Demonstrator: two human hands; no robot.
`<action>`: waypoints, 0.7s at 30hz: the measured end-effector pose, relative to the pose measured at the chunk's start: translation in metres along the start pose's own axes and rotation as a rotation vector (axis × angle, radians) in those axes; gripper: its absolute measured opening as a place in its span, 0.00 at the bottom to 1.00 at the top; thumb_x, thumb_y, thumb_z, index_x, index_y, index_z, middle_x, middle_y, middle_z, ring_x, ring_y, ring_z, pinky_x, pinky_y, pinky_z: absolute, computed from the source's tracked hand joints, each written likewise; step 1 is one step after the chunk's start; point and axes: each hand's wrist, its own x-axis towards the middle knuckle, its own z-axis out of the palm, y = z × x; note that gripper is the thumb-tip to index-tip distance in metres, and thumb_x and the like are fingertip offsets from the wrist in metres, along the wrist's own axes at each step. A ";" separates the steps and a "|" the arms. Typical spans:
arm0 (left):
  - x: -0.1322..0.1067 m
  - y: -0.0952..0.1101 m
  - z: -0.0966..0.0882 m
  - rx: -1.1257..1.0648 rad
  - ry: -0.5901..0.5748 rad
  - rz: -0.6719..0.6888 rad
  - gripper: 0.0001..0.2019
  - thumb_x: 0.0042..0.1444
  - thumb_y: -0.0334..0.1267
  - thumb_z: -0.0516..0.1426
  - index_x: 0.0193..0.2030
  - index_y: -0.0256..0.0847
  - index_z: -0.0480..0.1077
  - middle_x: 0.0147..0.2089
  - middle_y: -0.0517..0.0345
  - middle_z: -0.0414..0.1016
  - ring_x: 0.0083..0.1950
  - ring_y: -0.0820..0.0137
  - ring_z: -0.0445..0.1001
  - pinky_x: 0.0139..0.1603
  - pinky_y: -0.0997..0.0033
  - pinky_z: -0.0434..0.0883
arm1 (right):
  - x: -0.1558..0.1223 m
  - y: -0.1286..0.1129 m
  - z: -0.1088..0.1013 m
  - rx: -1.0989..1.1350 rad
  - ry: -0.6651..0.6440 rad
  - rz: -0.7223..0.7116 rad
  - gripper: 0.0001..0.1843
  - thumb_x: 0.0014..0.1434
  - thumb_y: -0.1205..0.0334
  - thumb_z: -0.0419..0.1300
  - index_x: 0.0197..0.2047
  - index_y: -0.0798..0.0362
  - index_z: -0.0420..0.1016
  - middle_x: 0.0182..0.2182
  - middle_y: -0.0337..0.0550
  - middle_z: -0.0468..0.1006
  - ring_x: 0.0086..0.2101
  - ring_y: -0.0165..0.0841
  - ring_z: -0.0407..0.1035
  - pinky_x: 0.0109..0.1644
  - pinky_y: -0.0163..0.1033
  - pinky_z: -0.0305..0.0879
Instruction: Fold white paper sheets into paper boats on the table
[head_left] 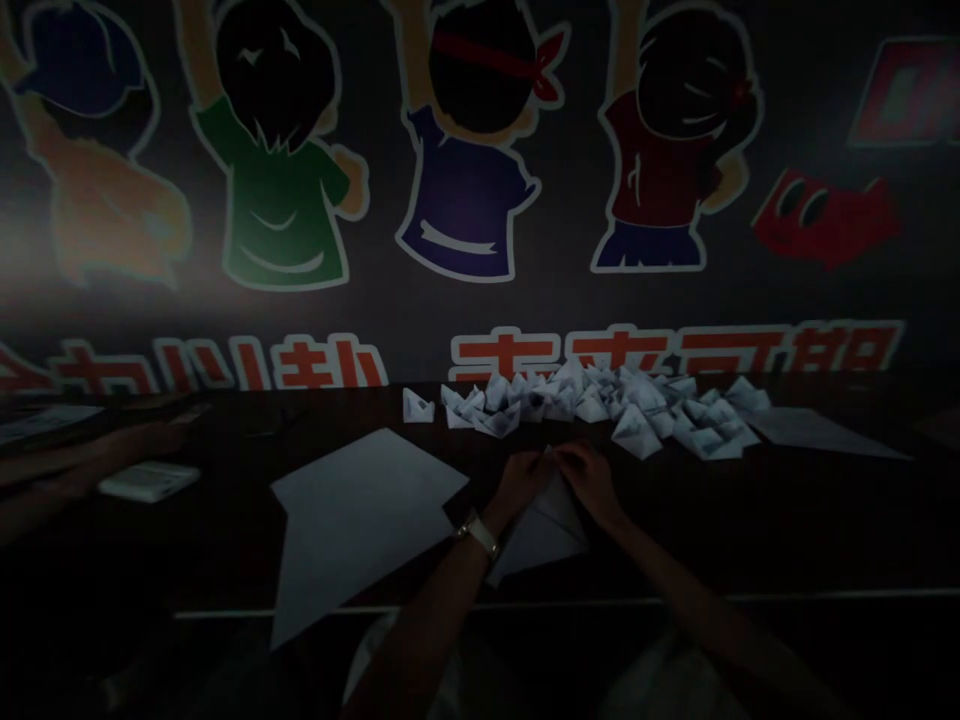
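Paper, a half-folded white piece [544,530] with a crease across it, lies on the dark table [712,545] right in front of the person, its narrow tip pointing toward the wall and its broad end toward the near edge. The left hand [523,478] and right hand [591,482] meet at that tip, fingers curled in, each seemingly pinching the paper there; it's too dim from where I stand to make out every fingertip. I'd call this one partway along: some folding done, but it hasn't the standing shape of the others. Just beyond the hands sits a crowded heap of folded paper shapes [641,400], pointed like little boats, with a single one [418,406] a little apart at its left end. Those look finished. Unused, I'd judge, are the flat sheets [367,510] to the left, one corner hanging over the table's front edge and another just beside the watch [478,533] on the left wrist, so they crowd that side. More flat paper [829,433] lies right of the heap. Farther left, another person's arms [90,455] reach in near a pale, boxy object [150,482]. Behind everything rises a wall [420,305] painted with cartoon figures [289,190].
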 end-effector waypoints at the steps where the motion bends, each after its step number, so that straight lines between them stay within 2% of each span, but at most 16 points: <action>1: 0.000 0.000 0.000 0.009 -0.004 0.004 0.23 0.55 0.51 0.47 0.19 0.35 0.66 0.19 0.64 0.56 0.23 0.77 0.56 0.23 0.75 0.49 | 0.000 0.000 0.000 0.005 -0.017 0.006 0.13 0.51 0.50 0.58 0.31 0.50 0.76 0.33 0.45 0.77 0.36 0.39 0.71 0.43 0.45 0.65; 4: 0.000 -0.002 0.001 0.029 -0.004 0.015 0.23 0.56 0.50 0.47 0.21 0.34 0.68 0.19 0.64 0.57 0.23 0.76 0.57 0.24 0.75 0.50 | 0.001 0.001 0.001 0.092 -0.052 0.123 0.13 0.49 0.51 0.60 0.31 0.51 0.78 0.32 0.45 0.79 0.37 0.41 0.72 0.44 0.47 0.65; 9: 0.000 -0.001 0.000 0.078 -0.002 0.036 0.22 0.56 0.48 0.46 0.23 0.34 0.69 0.20 0.61 0.62 0.25 0.75 0.60 0.25 0.75 0.53 | -0.001 0.005 0.000 0.403 -0.166 0.381 0.15 0.46 0.50 0.61 0.32 0.51 0.79 0.35 0.45 0.81 0.41 0.44 0.72 0.48 0.49 0.65; 15: -0.003 0.002 0.000 0.140 -0.053 0.018 0.19 0.56 0.46 0.48 0.27 0.35 0.72 0.23 0.60 0.67 0.27 0.73 0.64 0.27 0.76 0.56 | -0.001 0.015 -0.002 0.500 -0.196 0.470 0.13 0.43 0.51 0.61 0.29 0.49 0.80 0.34 0.45 0.81 0.41 0.43 0.72 0.48 0.48 0.64; 21: -0.001 -0.002 0.003 0.043 -0.079 0.034 0.20 0.55 0.48 0.48 0.26 0.34 0.71 0.21 0.62 0.64 0.25 0.75 0.61 0.25 0.77 0.56 | -0.001 0.010 0.002 0.522 -0.168 0.499 0.14 0.39 0.50 0.65 0.27 0.50 0.79 0.30 0.43 0.81 0.37 0.41 0.72 0.46 0.45 0.62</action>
